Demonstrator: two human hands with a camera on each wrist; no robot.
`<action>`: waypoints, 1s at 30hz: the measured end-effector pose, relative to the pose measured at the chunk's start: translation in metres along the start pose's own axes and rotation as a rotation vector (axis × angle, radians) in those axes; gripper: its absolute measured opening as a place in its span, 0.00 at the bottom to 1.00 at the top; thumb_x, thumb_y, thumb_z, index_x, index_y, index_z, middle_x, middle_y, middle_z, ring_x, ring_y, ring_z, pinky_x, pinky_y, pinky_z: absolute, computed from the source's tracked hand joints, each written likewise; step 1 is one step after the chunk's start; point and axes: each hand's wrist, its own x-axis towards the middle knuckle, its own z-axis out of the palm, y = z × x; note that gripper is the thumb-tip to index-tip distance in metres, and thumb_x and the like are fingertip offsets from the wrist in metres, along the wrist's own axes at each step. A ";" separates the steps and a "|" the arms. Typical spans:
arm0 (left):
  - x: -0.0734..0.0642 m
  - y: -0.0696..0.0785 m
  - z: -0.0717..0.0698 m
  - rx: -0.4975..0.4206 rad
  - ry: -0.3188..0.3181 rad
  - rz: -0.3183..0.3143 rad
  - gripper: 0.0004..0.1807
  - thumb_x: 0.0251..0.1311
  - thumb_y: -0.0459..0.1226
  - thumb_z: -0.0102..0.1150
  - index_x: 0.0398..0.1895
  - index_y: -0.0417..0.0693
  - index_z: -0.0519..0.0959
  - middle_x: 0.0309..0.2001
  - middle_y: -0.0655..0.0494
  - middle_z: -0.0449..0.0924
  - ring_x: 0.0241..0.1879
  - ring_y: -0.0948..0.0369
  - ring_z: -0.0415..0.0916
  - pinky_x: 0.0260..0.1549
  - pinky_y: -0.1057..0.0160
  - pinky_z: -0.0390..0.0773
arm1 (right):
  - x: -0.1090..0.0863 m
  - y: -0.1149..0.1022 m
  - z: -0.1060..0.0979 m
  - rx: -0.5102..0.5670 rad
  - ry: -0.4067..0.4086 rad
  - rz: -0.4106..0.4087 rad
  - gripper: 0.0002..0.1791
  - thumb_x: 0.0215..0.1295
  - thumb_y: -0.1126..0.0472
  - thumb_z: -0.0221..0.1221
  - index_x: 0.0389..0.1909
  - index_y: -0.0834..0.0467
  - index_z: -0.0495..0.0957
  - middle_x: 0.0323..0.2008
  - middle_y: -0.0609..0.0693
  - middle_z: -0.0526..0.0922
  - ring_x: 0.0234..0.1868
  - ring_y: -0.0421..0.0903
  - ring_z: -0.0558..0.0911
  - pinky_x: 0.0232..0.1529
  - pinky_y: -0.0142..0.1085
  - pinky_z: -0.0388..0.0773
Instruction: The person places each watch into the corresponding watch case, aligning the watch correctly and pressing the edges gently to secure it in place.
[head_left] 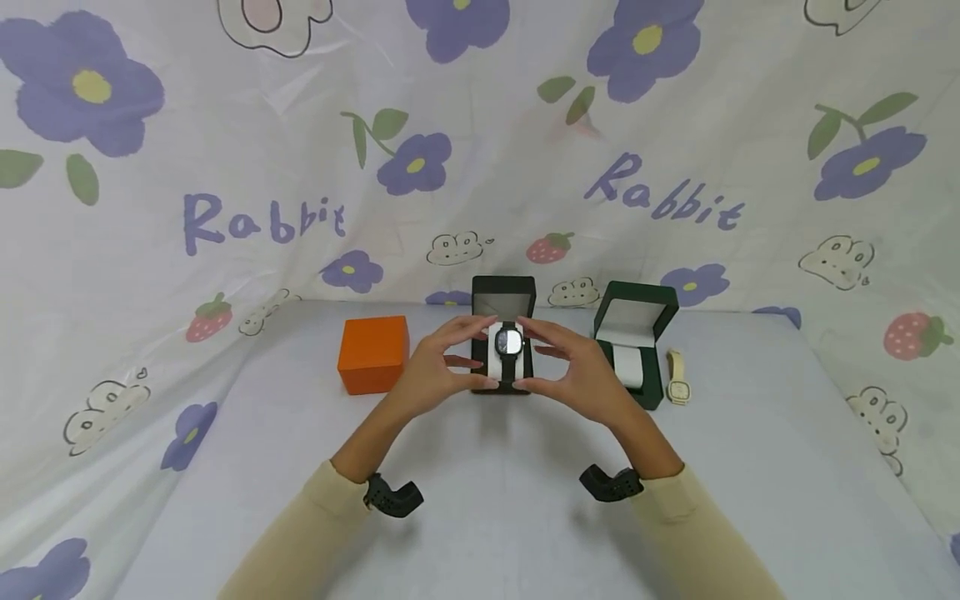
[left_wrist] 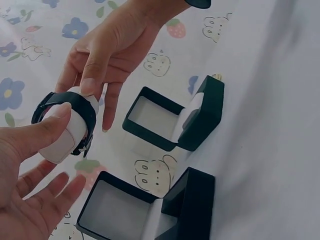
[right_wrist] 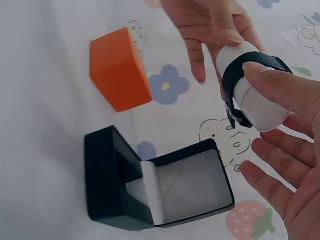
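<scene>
A watch (head_left: pixel 510 342) with a black strap is wrapped round a white cushion (left_wrist: pixel 59 146). My left hand (head_left: pixel 438 367) pinches one end of the cushion between thumb and fingers, and my right hand (head_left: pixel 577 367) pinches the other end. Both thumbs press near the strap (right_wrist: pixel 232 75), its buckle hanging on the underside. In the head view the watch face points up at the camera. Behind and below the hands stands a dark watch box (right_wrist: pixel 102 175), its lid raised; the wrist views show its open inner recess, apart from the cushion.
An orange box (head_left: pixel 372 354) stands left of the dark box. To the right, an open green watch box (head_left: pixel 651 379) holds a white cushion (head_left: pixel 627 367). Beside it lies a gold-coloured watch (head_left: pixel 678 392). A patterned cloth (head_left: pixel 480 167) hangs behind the white table (head_left: pixel 480 533).
</scene>
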 end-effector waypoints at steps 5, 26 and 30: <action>0.005 0.000 -0.002 0.100 -0.004 -0.015 0.43 0.50 0.41 0.81 0.72 0.60 0.73 0.67 0.58 0.72 0.61 0.55 0.73 0.51 0.56 0.84 | 0.004 0.004 -0.003 -0.057 -0.018 0.030 0.46 0.52 0.60 0.78 0.73 0.55 0.69 0.69 0.54 0.74 0.69 0.53 0.73 0.63 0.45 0.78; 0.029 -0.038 -0.001 0.285 -0.041 -0.112 0.44 0.49 0.41 0.81 0.72 0.53 0.72 0.69 0.53 0.73 0.64 0.49 0.72 0.52 0.55 0.84 | 0.021 0.040 0.006 -0.149 -0.101 0.150 0.44 0.56 0.57 0.76 0.73 0.57 0.68 0.70 0.56 0.72 0.63 0.62 0.78 0.59 0.51 0.80; 0.034 -0.045 0.000 0.291 -0.046 -0.146 0.44 0.50 0.39 0.80 0.73 0.51 0.72 0.69 0.52 0.73 0.65 0.49 0.72 0.53 0.54 0.84 | 0.025 0.044 0.008 -0.142 -0.108 0.181 0.44 0.56 0.58 0.76 0.74 0.57 0.68 0.71 0.57 0.71 0.61 0.64 0.79 0.58 0.53 0.80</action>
